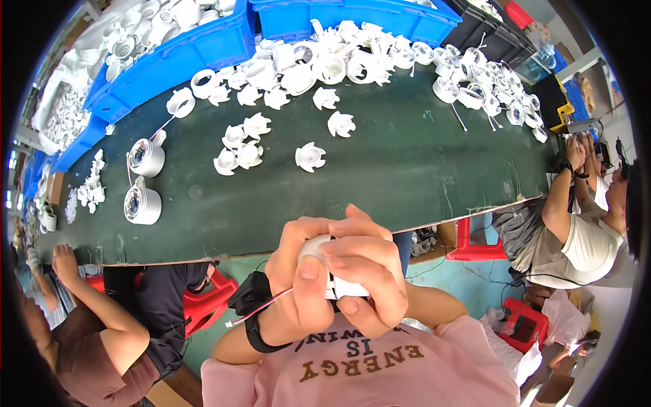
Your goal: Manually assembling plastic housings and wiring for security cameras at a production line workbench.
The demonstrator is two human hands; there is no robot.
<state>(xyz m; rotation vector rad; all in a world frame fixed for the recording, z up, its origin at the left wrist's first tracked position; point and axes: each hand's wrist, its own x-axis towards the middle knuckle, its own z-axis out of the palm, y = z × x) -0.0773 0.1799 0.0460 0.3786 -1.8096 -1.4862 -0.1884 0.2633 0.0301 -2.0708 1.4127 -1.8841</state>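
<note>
Close to my chest, just off the table's near edge, both hands are closed around a white round plastic housing [347,289]. My left hand [288,278] grips it from the left, its thumb bent over the front. The fingers of my right hand [371,263] wrap over its top and right side. Most of the housing is hidden by my fingers. A thin pink and white wire [264,306] with a small white plug trails out past my left wrist.
On the dark green table [380,173] lie loose white finned fan wheels [310,157] and two wired round housings [143,205]. A heap of white rings [298,74] lies before blue bins [176,64]. More wired parts [475,88] are at far right. People [576,230] sit on both sides.
</note>
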